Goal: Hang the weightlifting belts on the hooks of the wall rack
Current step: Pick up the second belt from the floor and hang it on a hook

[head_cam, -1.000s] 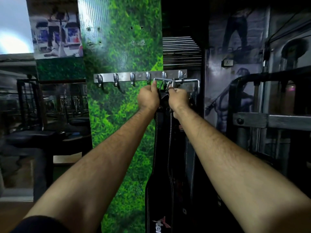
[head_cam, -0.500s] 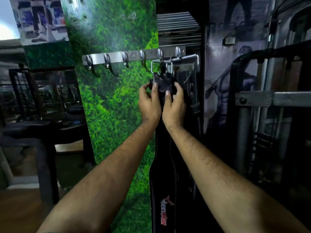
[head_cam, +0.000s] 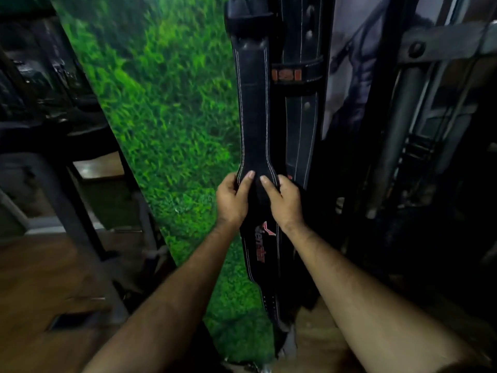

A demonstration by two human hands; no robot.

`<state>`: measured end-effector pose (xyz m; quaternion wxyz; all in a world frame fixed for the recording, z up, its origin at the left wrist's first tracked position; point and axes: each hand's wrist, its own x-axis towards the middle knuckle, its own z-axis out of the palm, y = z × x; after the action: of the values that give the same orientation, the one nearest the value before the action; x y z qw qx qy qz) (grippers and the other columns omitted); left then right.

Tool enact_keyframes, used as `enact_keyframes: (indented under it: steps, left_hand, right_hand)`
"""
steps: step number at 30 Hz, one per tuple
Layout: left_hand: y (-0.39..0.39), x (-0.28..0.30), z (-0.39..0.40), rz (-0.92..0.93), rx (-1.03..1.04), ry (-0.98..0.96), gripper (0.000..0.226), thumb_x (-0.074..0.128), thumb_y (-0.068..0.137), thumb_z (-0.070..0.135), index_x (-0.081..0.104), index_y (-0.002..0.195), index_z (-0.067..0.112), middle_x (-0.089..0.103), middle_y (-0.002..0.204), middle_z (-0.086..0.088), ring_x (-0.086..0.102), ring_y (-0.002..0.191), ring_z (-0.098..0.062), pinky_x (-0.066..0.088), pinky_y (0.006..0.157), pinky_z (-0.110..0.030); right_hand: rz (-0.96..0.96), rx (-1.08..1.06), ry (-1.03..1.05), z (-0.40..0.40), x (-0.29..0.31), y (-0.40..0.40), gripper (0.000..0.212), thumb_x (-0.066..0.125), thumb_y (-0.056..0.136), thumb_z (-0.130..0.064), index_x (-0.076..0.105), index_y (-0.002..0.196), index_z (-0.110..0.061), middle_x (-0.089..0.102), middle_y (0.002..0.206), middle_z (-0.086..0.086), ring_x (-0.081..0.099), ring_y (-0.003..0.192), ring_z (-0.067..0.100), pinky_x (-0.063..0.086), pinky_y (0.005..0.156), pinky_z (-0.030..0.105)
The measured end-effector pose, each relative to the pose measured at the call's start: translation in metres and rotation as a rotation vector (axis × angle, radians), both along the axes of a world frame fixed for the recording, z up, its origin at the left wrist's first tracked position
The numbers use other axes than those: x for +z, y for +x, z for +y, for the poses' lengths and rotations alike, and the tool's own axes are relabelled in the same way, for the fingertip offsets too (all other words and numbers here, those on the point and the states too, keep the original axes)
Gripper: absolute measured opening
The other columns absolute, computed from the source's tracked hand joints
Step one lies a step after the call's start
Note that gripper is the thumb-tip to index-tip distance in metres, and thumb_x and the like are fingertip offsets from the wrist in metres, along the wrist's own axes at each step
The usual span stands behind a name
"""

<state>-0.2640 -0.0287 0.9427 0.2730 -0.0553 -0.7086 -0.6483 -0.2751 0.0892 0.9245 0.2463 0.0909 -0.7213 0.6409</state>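
Belt (head_cam: 254,117) — black leather, white stitching — hangs flat against grass-print wall panel (head_cam: 166,117), top end out of view above frame. Second belt (head_cam: 301,103) hangs just beside it on right. Left hand (head_cam: 232,196) and right hand (head_cam: 283,200) grip belt at edges where it widens, thumbs pressed on front face, fingers curled behind. Likely thick, stiff, fairly heavy — should hold shape, not flop. Best held at edges as now; hooks not visible.
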Motion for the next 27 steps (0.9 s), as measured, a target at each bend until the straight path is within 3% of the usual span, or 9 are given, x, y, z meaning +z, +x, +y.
enact_keyframes:
  steps: [2,5,7,11,17,20,22,24,27]
  left_hand:
    - [0.005,-0.036,-0.002,-0.1,-0.045,0.05,0.022,0.07,0.089,0.022,0.071,0.099,0.003,0.076,0.092,-0.006,0.073,0.084,-0.016,0.059,0.075,-0.032]
    - [0.018,-0.083,-0.003,-0.26,-0.094,0.111,0.026,0.071,0.089,0.022,0.071,0.106,0.002,0.076,0.099,-0.012,0.073,0.089,-0.022,0.059,0.078,-0.036]
    - [0.018,-0.104,-0.004,-0.321,-0.074,0.127,0.025,0.071,0.089,0.024,0.071,0.101,0.001,0.076,0.091,-0.009,0.07,0.08,-0.016,0.056,0.071,-0.032]
    - [0.008,-0.133,-0.004,-0.392,-0.045,0.147,0.025,0.072,0.088,0.026,0.071,0.097,0.003,0.074,0.086,-0.007,0.069,0.075,-0.016,0.056,0.069,-0.033]
    - [0.009,-0.205,-0.007,-0.515,0.021,0.131,0.05,0.073,0.079,0.043,0.067,0.111,0.005,0.075,0.106,-0.011,0.072,0.1,-0.026,0.059,0.088,-0.042]
    - [0.006,-0.22,-0.01,-0.546,0.035,0.061,0.048,0.071,0.082,0.043,0.066,0.111,0.006,0.075,0.105,-0.005,0.072,0.096,-0.017,0.059,0.087,-0.039]
    - [0.003,-0.222,-0.01,-0.584,0.044,-0.006,0.047,0.07,0.083,0.047,0.063,0.111,0.009,0.074,0.104,0.0,0.071,0.092,-0.014,0.057,0.084,-0.034]
    - [0.007,-0.235,-0.012,-0.686,0.09,-0.114,0.047,0.067,0.087,0.047,0.061,0.112,0.009,0.07,0.103,0.002,0.067,0.09,-0.016,0.052,0.079,-0.028]
    - [0.023,-0.284,-0.024,-0.872,0.164,-0.15,0.045,0.057,0.093,0.052,0.065,0.092,0.008,0.071,0.096,-0.017,0.068,0.091,-0.034,0.051,0.075,-0.038]
  right_hand:
    - [-0.08,0.011,-0.035,0.003,-0.026,-0.002,0.056,0.062,0.083,-0.06,0.058,0.079,-0.004,0.067,0.077,0.018,0.064,0.072,0.033,0.054,0.069,0.049]
    - [-0.18,0.027,-0.031,0.004,-0.054,-0.002,0.072,0.062,0.077,-0.069,0.053,0.079,0.002,0.063,0.073,0.021,0.057,0.062,0.026,0.051,0.064,0.048]
    - [-0.247,0.013,-0.019,0.003,-0.079,0.004,0.067,0.064,0.079,-0.063,0.05,0.075,0.002,0.06,0.067,0.017,0.055,0.061,0.02,0.05,0.062,0.046]
    - [-0.359,0.077,0.05,0.005,-0.153,0.014,0.025,0.066,0.09,-0.041,0.063,0.076,-0.02,0.068,0.073,-0.005,0.066,0.072,0.007,0.054,0.073,0.036]
    - [-0.392,0.03,0.162,-0.004,-0.19,-0.007,0.043,0.058,0.09,-0.052,0.043,0.067,-0.019,0.053,0.061,-0.003,0.053,0.058,0.012,0.048,0.063,0.041]
    - [-0.482,0.04,0.259,-0.004,-0.223,-0.004,0.055,0.048,0.088,-0.066,0.053,0.083,-0.011,0.065,0.076,0.007,0.064,0.074,0.022,0.052,0.072,0.042]
    - [-0.629,0.062,0.274,-0.005,-0.236,-0.002,0.061,0.046,0.087,-0.069,0.06,0.105,-0.012,0.07,0.103,0.01,0.066,0.098,0.028,0.052,0.088,0.041]
    - [-0.767,0.084,0.251,-0.01,-0.242,0.0,0.07,0.049,0.09,-0.065,0.052,0.135,-0.013,0.061,0.133,0.011,0.057,0.122,0.029,0.045,0.103,0.04]
    - [-0.968,0.149,0.105,-0.019,-0.25,0.01,0.086,0.051,0.086,-0.069,0.033,0.15,-0.016,0.05,0.145,0.012,0.056,0.124,0.032,0.049,0.102,0.048]
